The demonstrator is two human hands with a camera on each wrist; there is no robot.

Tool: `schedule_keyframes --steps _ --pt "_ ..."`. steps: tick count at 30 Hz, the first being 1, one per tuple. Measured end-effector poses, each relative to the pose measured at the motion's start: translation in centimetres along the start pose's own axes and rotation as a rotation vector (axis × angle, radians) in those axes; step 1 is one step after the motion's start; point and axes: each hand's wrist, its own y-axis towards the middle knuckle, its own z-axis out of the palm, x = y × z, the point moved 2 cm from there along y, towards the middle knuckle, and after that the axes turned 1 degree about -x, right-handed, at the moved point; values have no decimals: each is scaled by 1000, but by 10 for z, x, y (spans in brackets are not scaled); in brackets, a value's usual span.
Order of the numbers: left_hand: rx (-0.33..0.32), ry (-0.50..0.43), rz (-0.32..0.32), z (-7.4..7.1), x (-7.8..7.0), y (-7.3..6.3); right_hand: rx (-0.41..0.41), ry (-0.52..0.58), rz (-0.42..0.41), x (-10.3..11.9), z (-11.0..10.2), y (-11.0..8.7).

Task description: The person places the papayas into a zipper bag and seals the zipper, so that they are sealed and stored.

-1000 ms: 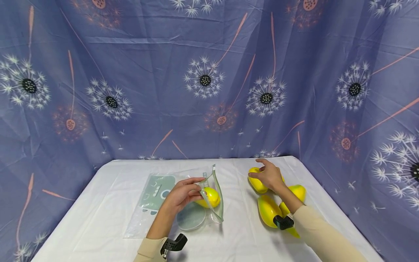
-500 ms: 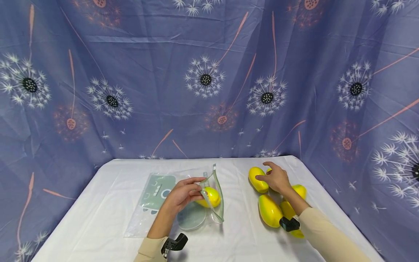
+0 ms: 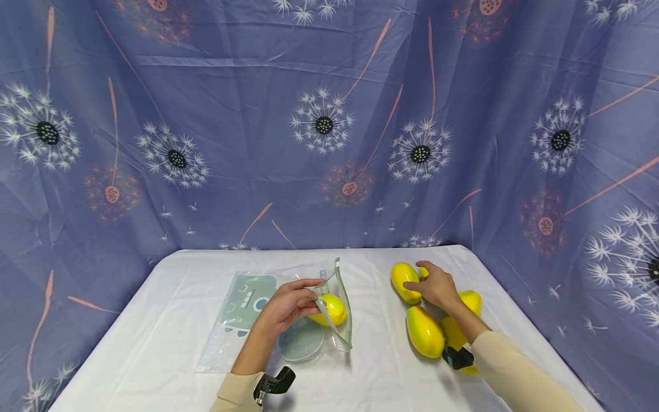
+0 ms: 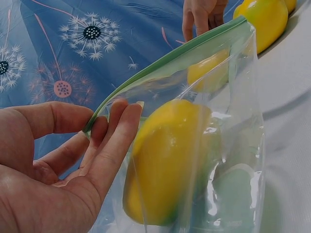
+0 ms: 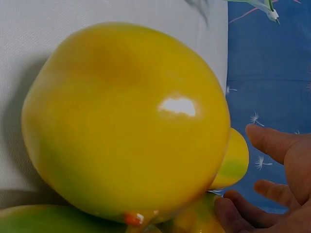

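Observation:
My left hand [image 3: 290, 303] pinches the green-edged mouth of a clear zip bag [image 4: 228, 145] between thumb and fingers, holding it partly apart. A yellow mango [image 4: 165, 160] lies inside the bag. At right, my right hand [image 3: 436, 284] reaches over a group of mangoes, thumb and fingers spread apart. Its thumb overlaps the far-left mango [image 3: 405, 282], and another mango [image 3: 424, 273] shows between thumb and index finger. In the right wrist view a large near mango [image 5: 126, 121] fills much of the frame, with the fingers [image 5: 233, 213] beside the fruit behind it.
Several more mangoes lie close together under and around the right forearm, among them a near one [image 3: 425, 332] and a right one [image 3: 471, 302]. The bag's printed green part [image 3: 247, 300] lies flat on the white-covered table [image 3: 170, 320]. A patterned curtain [image 3: 257, 143] stands behind.
My right hand has shifted right and slightly toward me, off the far-left mango to the one beside it. The left hand and the bag have stayed put.

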Motion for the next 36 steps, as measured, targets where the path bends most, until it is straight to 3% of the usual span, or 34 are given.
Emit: schedule_keyframes --steps 10,19,30,36 --pt "-10 5 0 -1 1 0 14 -43 -2 2 2 -5" --pt "-15 0 -4 -2 2 0 58 -82 -44 3 -10 -18" --pt "-8 -2 0 -2 1 -1 225 -114 -47 6 -19 -41" --pt "-10 4 0 -2 1 0 295 -123 -91 5 -20 -51"
